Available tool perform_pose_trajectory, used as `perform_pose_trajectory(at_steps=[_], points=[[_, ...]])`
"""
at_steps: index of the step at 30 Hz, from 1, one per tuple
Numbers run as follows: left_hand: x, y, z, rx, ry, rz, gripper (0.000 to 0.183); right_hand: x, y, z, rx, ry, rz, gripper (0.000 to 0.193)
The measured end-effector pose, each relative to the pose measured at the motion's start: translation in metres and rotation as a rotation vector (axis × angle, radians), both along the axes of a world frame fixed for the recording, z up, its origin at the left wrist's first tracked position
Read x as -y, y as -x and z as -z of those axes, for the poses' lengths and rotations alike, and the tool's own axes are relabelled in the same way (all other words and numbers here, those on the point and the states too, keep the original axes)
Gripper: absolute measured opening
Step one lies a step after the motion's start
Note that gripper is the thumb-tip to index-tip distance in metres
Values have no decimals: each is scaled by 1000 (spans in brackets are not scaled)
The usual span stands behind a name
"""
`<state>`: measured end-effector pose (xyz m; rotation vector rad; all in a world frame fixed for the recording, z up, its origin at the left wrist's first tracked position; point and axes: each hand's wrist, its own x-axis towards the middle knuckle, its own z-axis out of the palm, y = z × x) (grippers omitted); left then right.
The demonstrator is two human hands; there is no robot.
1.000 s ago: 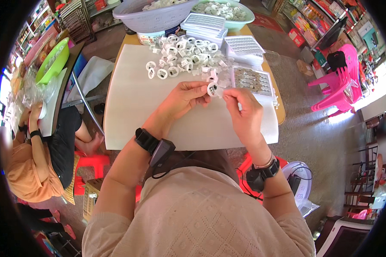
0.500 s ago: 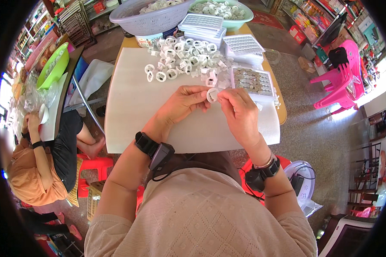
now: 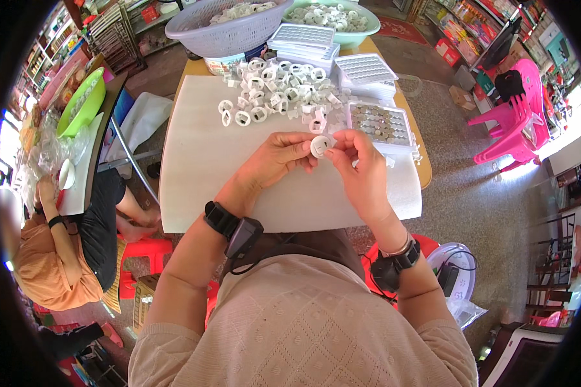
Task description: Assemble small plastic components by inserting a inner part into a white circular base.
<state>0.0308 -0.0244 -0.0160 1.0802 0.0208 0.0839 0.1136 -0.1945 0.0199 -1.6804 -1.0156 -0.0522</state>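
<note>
A small round white plastic part (image 3: 320,147) is held above the near half of the white-covered table (image 3: 239,193). My left hand (image 3: 281,156) pinches its left edge between thumb and fingers. From the other side, my right hand (image 3: 363,164) has thumb and forefinger closed at the part's right edge. The part's flat face is turned upward, with a small mark or slot in it. Just beyond my hands lies a loose heap of white plastic ring-shaped parts (image 3: 258,115). By my right fingers sits a white tray (image 3: 403,146) of small metallic round pieces (image 3: 377,122).
Behind the heap stand a lavender basket (image 3: 229,40) and a pale green basin (image 3: 371,24), both holding white parts. Stacked white trays (image 3: 366,68) stand at the far right of the table. On the left, another person (image 3: 64,258) sits at a table with a green basin (image 3: 84,103).
The white part has turned so its flat face shows more fully. My right thumb and forefinger have shifted onto its right edge, while my left hand has stayed nearly in place.
</note>
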Motion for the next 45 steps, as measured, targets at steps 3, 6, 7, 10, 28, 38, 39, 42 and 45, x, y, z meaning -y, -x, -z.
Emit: perform_pose_trajectory(at_steps=[3, 6, 7, 10, 28, 38, 39, 42, 45], points=[[4, -2, -2, -12, -75, -35, 33, -1, -2, 0, -377, 23, -38, 13], [5, -2, 0, -11, -238, -198, 32, -4, -3, 5, -508, 25, -48, 15], [3, -1, -1, -16, -243, -225, 29, -6, -4, 9, -485, 4, -16, 16], [14, 2, -8, -8, -339, -273, 23, -11, -2, 21, -378, -9, 7, 16], [25, -2, -19, -236, -340, -344, 8, -22, -8, 34, -710, -33, -155, 8], [20, 0, -15, -192, -354, -297, 10, -22, -9, 42, -722, -86, -191, 10], [21, 1, -14, -196, -353, -294, 10, -21, -7, 40, -684, -59, -196, 10], [21, 0, -12, -196, -452, -302, 10, -21, -5, 42, -574, -31, -186, 11], [23, -1, -2, -165, -515, -348, 10, -22, -4, 45, -493, -23, -168, 11]])
